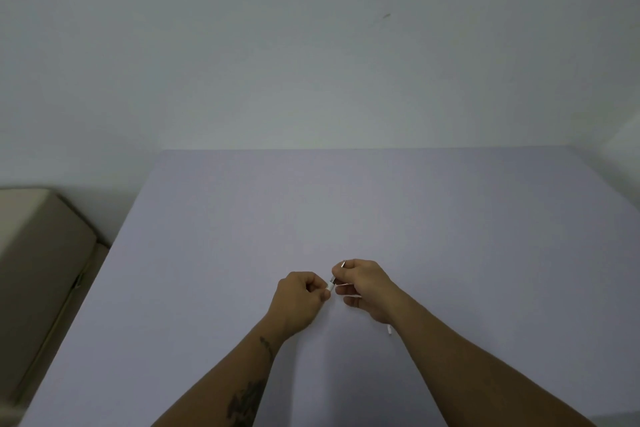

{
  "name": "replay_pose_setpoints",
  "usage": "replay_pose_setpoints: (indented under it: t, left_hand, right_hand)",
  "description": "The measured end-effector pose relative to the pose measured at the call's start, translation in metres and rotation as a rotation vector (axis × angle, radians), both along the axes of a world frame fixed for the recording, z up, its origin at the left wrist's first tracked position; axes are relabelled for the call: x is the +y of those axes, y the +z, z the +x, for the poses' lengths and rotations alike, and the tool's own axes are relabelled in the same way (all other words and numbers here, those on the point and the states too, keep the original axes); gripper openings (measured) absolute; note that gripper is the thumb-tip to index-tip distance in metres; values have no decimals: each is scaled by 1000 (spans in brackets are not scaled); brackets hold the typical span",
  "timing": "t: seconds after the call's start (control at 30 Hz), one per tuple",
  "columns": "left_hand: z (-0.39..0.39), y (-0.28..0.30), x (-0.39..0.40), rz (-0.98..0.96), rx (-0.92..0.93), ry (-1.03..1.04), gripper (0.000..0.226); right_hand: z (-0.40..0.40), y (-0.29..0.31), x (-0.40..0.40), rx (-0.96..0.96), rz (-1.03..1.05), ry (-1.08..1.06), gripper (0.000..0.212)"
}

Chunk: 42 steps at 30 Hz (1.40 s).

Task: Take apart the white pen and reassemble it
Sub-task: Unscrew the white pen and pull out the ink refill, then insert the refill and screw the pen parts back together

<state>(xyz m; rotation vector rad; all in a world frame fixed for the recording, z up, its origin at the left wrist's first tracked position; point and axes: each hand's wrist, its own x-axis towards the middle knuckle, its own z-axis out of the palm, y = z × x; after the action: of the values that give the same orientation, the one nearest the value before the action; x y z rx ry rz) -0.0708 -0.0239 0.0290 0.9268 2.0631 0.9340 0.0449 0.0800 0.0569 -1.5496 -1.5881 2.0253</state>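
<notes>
Near the front middle of the pale lilac table, above the surface: white pen held between both hands, in pieces or close to it. Left hand closed, thumb and forefinger pinched on a short white section. Right hand closed round the other part, a thin metal tip showing above the knuckles and a white end poking out below the wrist. Hands almost touching, joined only through the pen. Forearms stretched forward from the lower edge, wrists level, clear of the table.

Judged light, stiff and smooth (small plastic, likely slippery). Best gripped at the barrel on either side of the joint, never by the thin tip. Small inner parts, if any, prone to dropping or rolling. Whether the sections are joined or parted: cannot tell. Beige cushioned seat well off to the left, not involved.
</notes>
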Motion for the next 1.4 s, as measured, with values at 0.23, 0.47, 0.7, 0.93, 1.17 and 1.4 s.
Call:
replay_pose_setpoints:
  t: [0.23,0.47,0.7,0.93,1.17,1.4]
  left_hand:
    - [-2,-2,4,-15,-15,-27,13]
    - [-4,0,12,-24,-38,-66,16]
    - [-6,-1,17,-14,-45,-53,17]
    - [-7,-6,15,-38,-35,-44,19]
    - [-14,-16,7,-49,-81,26,21]
    - [-11,-20,5,-100,-82,31,21]
  right_hand:
    - [-1,0,7,-19,28,-19,18]
    - [1,2,14,24,23,-26,22]
    - [-3,-4,20,-12,114,-22,11]
    - [-7,-6,21,18,100,-64,8]
    - [-3,9,56,91,43,-301,9]
    - [7,-27,63,-390,464,62,20]
